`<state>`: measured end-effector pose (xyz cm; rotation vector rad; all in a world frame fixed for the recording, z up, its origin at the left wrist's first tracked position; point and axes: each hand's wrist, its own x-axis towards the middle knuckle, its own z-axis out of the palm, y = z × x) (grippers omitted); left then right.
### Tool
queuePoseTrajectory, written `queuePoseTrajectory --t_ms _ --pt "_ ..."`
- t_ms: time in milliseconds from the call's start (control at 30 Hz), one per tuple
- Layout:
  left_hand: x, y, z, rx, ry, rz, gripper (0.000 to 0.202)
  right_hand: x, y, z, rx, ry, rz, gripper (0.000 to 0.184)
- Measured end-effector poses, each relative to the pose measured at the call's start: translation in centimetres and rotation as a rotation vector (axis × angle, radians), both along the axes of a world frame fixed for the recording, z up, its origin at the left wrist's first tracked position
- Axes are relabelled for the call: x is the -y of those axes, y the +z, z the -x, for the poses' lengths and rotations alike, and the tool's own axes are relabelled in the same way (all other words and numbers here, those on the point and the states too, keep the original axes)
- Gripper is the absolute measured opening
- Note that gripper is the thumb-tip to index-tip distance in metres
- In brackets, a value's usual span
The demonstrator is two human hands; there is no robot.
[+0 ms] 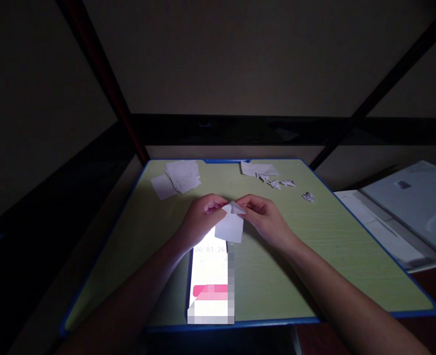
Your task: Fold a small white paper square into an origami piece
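Observation:
My left hand and my right hand meet over the middle of a pale green desk with a blue rim. Both pinch the top of one small white paper piece, whose upper corners are folded into a point. The paper hangs down between my fingers, just above a lit phone lying flat on the desk. Its screen shows a timer and a pink bar.
A stack of small white paper sheets lies at the far left. Another sheet and several folded paper bits lie at the far right, plus a crumpled scrap. White folders rest to the right of the desk. Dark bars cross behind.

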<state>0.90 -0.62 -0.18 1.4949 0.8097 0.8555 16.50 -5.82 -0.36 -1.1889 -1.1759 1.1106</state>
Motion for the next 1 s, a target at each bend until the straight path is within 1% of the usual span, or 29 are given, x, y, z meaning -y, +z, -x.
queuePoseTrajectory --t_ms 133,267,467,767,867,1000 --pt "-0.01 -0.05 0.1 0.009 -0.06 0.006 0.014 0.03 0.08 0.04 0.001 -0.004 0.015 0.017" --pt "0.04 -0.09 0.07 -0.01 -0.116 -0.014 0.012 0.02 0.07 -0.01 0.012 0.004 0.004 0.016" --pt "0.01 -0.39 -0.17 -0.032 -0.027 -0.096 0.006 0.15 0.1 -0.02 -0.005 0.03 -0.004 0.016" --pt "-0.24 -0.64 0.1 -0.036 -0.101 -0.125 0.011 0.01 -0.23 -0.57 -0.067 0.068 -0.003 0.017" --pt "-0.19 -0.62 0.1 -0.044 -0.121 -0.13 0.012 -0.06 -0.28 -0.8 -0.077 0.086 0.015 0.013" --pt "-0.06 -0.49 0.06 -0.07 -0.102 -0.124 0.011 -0.15 -0.24 -0.91 -0.109 0.132 0.047 0.01"
